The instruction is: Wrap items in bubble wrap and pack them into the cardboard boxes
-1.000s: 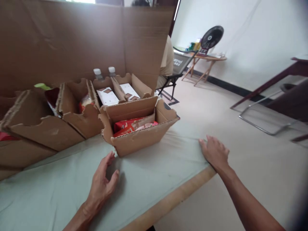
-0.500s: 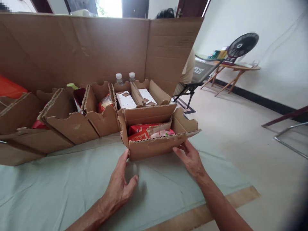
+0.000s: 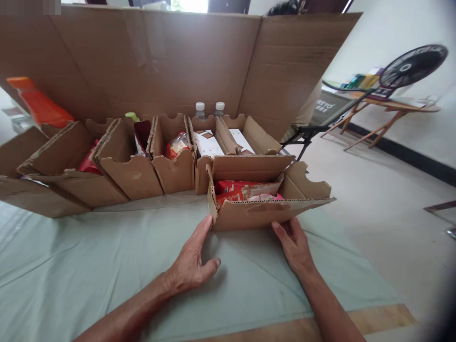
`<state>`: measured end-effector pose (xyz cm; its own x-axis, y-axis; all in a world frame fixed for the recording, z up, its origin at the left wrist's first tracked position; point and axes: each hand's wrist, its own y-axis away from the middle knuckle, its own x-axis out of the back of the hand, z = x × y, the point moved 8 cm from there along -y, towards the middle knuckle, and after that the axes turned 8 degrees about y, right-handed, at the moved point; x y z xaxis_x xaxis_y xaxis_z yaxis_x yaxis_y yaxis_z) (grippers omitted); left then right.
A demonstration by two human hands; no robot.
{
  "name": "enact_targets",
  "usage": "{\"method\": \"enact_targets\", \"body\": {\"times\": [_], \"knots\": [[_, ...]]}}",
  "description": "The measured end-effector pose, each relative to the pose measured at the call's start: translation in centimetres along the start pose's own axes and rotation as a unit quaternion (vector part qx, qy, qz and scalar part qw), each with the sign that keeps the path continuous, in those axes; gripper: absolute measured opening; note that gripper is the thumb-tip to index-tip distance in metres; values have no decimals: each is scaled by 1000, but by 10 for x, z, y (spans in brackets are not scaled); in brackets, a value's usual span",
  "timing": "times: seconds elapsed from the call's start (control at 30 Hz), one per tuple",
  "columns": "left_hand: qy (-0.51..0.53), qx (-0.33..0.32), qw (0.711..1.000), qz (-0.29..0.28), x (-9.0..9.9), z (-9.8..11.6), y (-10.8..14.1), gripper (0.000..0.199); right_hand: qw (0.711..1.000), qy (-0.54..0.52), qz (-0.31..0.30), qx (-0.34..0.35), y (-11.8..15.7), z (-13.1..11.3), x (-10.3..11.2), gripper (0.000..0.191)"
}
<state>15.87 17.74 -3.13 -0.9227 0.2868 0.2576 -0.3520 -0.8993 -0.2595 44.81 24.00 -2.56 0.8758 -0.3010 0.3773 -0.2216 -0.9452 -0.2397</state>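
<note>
Front box point(image 3: 249, 217): one, cardboard and open-topped, on the pale green cloth point(image 3: 107, 251), at twelve o'clock from the space between the hands.
Packets point(image 3: 231, 190): red and pink, inside the front box; they overlap, so I cannot tell the exact count.
Left hand point(image 3: 190, 263): one, at the box's eight o'clock, thumb spread wide and holding nothing, fingertips at the near left corner.
Right hand point(image 3: 296, 247): one, at five o'clock, against the near side's lower edge; fingertips hidden, so I cannot tell whether it grips.
Row of boxes point(image 3: 174, 172): six in view, cardboard, around ten o'clock from the front box.
White cartons point(image 3: 210, 148): two, in separate row boxes, at eleven o'clock.
White-capped bottles point(image 3: 200, 113): two, beyond the cartons.
Fan point(image 3: 406, 68): one, at two o'clock.
</note>
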Motion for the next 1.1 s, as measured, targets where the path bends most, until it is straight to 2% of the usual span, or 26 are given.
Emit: {"method": "enact_targets", "body": {"times": [0.23, 0.5, 0.57, 0.8, 0.93, 1.1], "knots": [[22, 6, 1000, 17, -1, -8, 3, 96, 999, 43, 3, 3, 1, -7, 0, 47], [21, -20, 999, 29, -1, -12, 9, 97, 1000, 4, -23, 4, -9, -11, -11, 48], [19, -23, 999, 41, 0, -12, 10, 96, 1000, -13, -13, 0, -7, -9, -14, 49], [-26, -32, 997, 59, 3, -3, 14, 94, 999, 13, 41, -14, 6, 2, -9, 57], [-50, -26, 996, 65, 5, 3, 17, 88, 999, 34, 26, -14, 7, 8, -9, 49], [-83, -20, 994, 66, 4, 8, 18, 89, 999, 42, 7, -22, 8, 12, -11, 47]]}}
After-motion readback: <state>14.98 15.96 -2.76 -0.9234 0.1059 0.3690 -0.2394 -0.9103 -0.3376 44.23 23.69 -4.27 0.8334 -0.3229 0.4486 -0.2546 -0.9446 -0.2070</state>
